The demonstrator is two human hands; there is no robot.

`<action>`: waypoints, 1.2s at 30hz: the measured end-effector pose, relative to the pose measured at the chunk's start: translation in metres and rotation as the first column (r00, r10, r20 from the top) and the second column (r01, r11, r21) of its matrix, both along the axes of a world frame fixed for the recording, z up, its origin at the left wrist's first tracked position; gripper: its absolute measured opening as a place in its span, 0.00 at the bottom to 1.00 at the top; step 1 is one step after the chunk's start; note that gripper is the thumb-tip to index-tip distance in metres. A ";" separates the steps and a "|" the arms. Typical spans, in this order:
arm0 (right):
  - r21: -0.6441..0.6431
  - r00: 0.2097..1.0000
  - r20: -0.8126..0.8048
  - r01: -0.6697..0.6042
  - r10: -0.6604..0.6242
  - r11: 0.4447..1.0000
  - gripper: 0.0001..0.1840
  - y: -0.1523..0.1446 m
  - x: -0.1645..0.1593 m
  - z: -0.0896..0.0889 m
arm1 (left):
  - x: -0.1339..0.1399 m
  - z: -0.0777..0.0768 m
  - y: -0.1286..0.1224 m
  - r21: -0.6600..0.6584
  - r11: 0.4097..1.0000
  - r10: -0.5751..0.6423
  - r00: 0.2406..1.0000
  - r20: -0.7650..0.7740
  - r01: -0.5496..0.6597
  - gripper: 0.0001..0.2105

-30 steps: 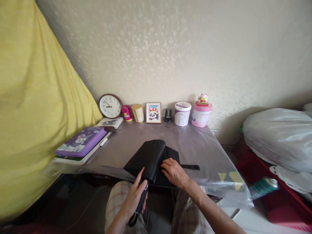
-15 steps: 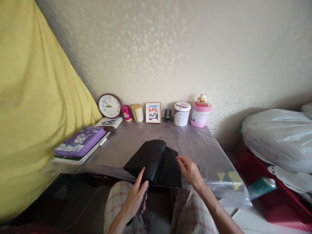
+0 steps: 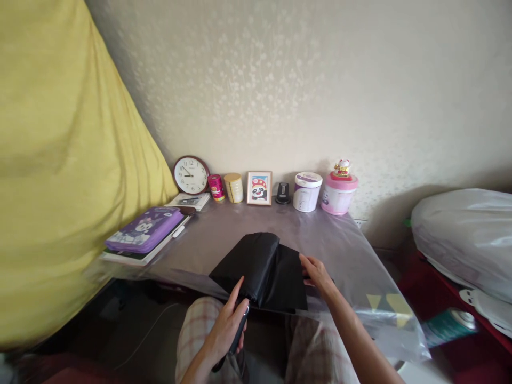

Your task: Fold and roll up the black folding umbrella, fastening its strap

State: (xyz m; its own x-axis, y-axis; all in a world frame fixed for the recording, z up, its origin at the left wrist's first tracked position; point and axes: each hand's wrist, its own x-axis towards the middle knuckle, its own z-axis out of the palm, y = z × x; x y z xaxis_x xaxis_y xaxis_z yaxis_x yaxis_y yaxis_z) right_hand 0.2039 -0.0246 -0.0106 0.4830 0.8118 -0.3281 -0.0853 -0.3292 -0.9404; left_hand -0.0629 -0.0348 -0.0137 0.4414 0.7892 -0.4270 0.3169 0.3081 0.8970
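Observation:
A black folding umbrella (image 3: pixel 256 264) lies collapsed at the table's front edge, its loose fabric panels spread to both sides. My left hand (image 3: pixel 231 322) is closed around the dark handle, below the edge, with the thumb and index finger stretched up toward the cloth. At the right side, my right hand (image 3: pixel 316 271) pinches the edge of a fabric panel between its fingertips. A small dark bit shows beyond the right wrist; I cannot make out what it is.
A plastic-covered table (image 3: pixel 340 240) carries a purple case (image 3: pixel 146 229) on books at left. Along the wall stand a clock (image 3: pixel 191 175), cans, a picture frame (image 3: pixel 259 202), and tubs (image 3: pixel 307 193). A yellow curtain (image 3: pixel 72 160) hangs left; a spray can (image 3: pixel 450 326) lies right.
The view has turned slightly left, so everything sits farther right in the picture. My right hand has shifted a little with the panel edge, drawing it slightly outward. The left grip is unchanged.

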 end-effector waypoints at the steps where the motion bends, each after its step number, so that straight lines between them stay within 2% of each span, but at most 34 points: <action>1: -0.006 1.000 0.004 -0.009 0.009 1.000 0.16 0.003 0.000 -0.001 | 0.000 0.000 0.000 -0.004 1.000 0.002 1.000 0.005 -0.002 0.31; 10: -0.137 0.970 0.234 -0.040 0.071 0.990 0.11 0.021 0.002 -0.004 | -0.005 -0.012 0.005 -0.028 0.999 0.021 0.988 0.154 -0.016 0.33; 13: -0.092 0.981 0.188 -0.036 0.053 0.995 0.10 0.018 0.000 -0.003 | -0.005 -0.010 0.005 -0.041 0.999 0.024 0.988 0.152 -0.018 0.35; 18: 0.074 0.999 0.014 -0.051 0.050 0.996 0.12 0.017 -0.007 0.008 | -0.004 -0.005 0.003 -0.009 1.000 0.015 0.992 0.127 -0.014 0.33; 21: 0.127 0.997 -0.050 -0.054 0.061 0.990 0.14 0.025 -0.014 0.017 | -0.003 -0.004 0.002 0.006 1.000 0.019 0.997 0.077 -0.020 0.31; 26: 0.228 0.996 -0.069 -0.039 0.056 0.973 0.13 0.047 -0.031 0.027 | 0.000 -0.002 0.002 0.041 0.998 0.038 0.999 0.016 -0.039 0.32; 31: 0.230 0.990 -0.136 -0.006 0.038 0.973 0.09 0.065 -0.051 0.033 | 0.000 -0.001 0.002 0.129 0.992 0.015 1.000 -0.013 -0.013 0.31; 36: 0.220 0.980 -0.195 0.011 0.033 0.975 0.08 0.072 -0.060 0.030 | -0.004 0.000 0.003 0.217 0.974 -0.053 0.996 -0.066 0.066 0.33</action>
State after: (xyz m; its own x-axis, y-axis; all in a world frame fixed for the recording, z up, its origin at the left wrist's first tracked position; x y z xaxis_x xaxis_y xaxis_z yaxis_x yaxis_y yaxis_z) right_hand 0.1440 0.0470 0.0191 0.4175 0.8793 -0.2290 -0.2728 -0.1191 -0.9547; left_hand -0.0665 -0.0315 -0.0138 0.4691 0.8395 -0.2742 0.3839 0.0858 0.9194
